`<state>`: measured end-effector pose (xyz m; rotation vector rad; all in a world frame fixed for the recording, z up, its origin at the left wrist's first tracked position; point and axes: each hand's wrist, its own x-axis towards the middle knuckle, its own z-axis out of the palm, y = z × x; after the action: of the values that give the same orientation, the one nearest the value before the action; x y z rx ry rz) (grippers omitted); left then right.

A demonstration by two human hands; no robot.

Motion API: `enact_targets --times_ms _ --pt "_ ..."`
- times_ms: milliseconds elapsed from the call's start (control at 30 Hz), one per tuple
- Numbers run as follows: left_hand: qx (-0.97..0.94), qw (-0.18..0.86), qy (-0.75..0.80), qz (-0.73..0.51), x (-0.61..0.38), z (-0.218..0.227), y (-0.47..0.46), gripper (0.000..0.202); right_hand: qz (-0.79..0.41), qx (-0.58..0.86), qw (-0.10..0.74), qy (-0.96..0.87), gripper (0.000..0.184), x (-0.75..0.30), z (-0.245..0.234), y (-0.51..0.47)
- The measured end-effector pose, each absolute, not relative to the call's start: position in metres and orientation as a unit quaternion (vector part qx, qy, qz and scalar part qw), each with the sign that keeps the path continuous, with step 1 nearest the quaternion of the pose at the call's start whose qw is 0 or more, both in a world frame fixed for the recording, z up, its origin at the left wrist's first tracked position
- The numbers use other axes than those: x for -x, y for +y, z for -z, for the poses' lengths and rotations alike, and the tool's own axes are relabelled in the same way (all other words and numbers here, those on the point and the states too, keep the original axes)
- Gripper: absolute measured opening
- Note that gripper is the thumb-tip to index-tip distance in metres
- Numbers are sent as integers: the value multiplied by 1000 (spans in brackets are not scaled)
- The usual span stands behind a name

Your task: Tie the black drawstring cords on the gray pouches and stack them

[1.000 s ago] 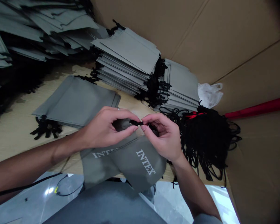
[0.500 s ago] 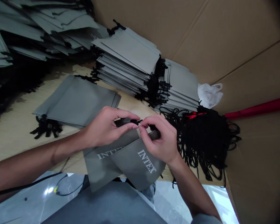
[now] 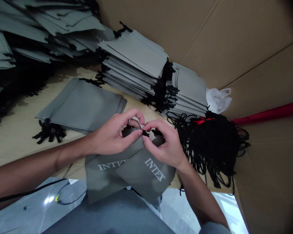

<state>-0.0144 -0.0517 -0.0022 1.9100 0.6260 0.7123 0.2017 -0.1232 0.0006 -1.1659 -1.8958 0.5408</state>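
A grey cloth pouch (image 3: pixel 127 172) printed INTEX hangs folded over the table's near edge, its mouth held up between both hands. My left hand (image 3: pixel 114 135) pinches the pouch's top and a black drawstring (image 3: pixel 145 132) between thumb and fingers. My right hand (image 3: pixel 164 144) is closed on the other side of the mouth, its thumb and forefinger meeting the same drawstring. The two hands touch at the fingertips.
A flat pile of grey pouches (image 3: pixel 81 105) lies on the wooden table (image 3: pixel 12 143) to the left. Taller stacks of grey pouches (image 3: pixel 136 63) stand behind. A heap of black cords (image 3: pixel 215 146) lies at the right, with a white plastic bag (image 3: pixel 218 99). Cardboard walls (image 3: pixel 234 39) close off the back and right.
Both hands have drawn closer together and dropped slightly onto the pouch's mouth. The length of black drawstring showing between the fingertips has shrunk.
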Motion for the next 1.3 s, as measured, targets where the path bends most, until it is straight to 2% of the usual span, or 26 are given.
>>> enact_targets --times_ms 233,600,767,967,1300 --pt "-774 522 237 -269 15 1 -51 19 -268 477 409 -730 14 -201 1 -124" --pt "-731 591 217 -262 20 -1 -47 13 -282 487 431 -705 13 -204 2 -126" --pt "-781 513 238 -265 20 3 -44 19 -263 484 458 -698 16 -206 2 -125" --pt "-804 469 252 -262 17 10 -41 24 -250 491 471 -689 19 -207 3 -126" --pt "-858 354 229 -291 16 10 -43 22 -282 501 485 -659 6 -206 1 -125"
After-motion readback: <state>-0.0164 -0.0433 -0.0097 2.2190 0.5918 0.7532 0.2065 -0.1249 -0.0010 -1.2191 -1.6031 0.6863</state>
